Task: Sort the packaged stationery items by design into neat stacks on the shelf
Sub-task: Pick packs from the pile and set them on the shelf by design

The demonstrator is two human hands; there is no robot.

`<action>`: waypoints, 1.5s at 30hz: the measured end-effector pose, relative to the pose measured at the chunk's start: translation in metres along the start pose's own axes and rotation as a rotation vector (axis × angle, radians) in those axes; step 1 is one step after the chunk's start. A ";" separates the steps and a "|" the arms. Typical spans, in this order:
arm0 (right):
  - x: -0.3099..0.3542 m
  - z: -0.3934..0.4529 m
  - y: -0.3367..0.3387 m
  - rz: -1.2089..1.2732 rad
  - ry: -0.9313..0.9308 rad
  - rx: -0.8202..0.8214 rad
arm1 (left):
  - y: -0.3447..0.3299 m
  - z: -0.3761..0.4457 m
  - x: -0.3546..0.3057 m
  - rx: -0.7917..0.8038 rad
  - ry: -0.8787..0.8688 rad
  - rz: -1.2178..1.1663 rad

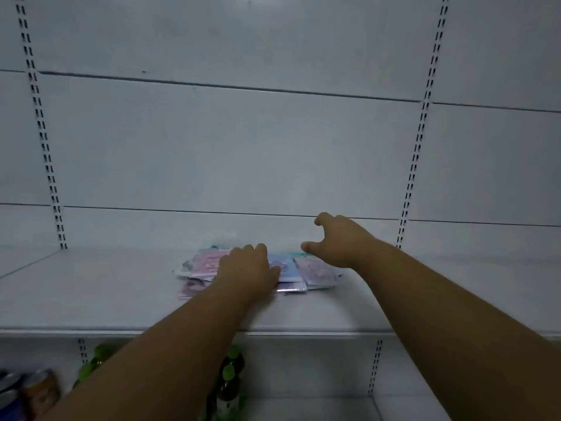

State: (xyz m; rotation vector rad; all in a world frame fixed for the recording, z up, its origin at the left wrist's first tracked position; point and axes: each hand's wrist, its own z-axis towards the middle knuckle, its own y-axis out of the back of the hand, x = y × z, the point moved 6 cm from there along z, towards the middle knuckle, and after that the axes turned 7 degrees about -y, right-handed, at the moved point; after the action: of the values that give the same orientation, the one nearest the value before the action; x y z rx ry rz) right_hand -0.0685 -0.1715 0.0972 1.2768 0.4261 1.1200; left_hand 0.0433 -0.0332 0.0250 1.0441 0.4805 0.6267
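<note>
A loose pile of packaged stationery items lies on the white shelf point(91, 293) near its back wall. A pink pack point(204, 263) sits at the left, a blue pack point(283, 267) in the middle, a purple pack point(318, 273) at the right. My left hand point(247, 270) rests palm down on the middle of the pile, fingers curled over the packs and hiding what lies under them. My right hand point(340, 240) hovers above the pile's right end, fingers spread, holding nothing.
Slotted uprights point(45, 147) point(416, 159) run up the back panel at either side. On the shelf below stand green-capped bottles point(230, 378) and cans point(39, 387) at the lower left. The shelf's front edge point(303, 333) crosses under my forearms.
</note>
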 end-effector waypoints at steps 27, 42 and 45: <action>-0.046 0.029 -0.016 0.186 -0.150 0.052 | 0.014 0.029 -0.010 -0.126 0.212 -0.542; -0.126 -0.072 0.112 0.850 -0.280 -0.584 | -0.001 0.040 -0.143 -0.045 -0.039 -1.102; -0.159 -0.106 0.132 0.805 -0.316 -0.673 | -0.005 0.029 -0.198 -0.003 -0.111 -1.190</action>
State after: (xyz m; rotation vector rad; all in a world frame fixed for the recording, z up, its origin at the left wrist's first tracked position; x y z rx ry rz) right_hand -0.2785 -0.2624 0.1347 0.9835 -0.7247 1.5047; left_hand -0.0814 -0.1876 0.0466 0.6155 0.8798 -0.4850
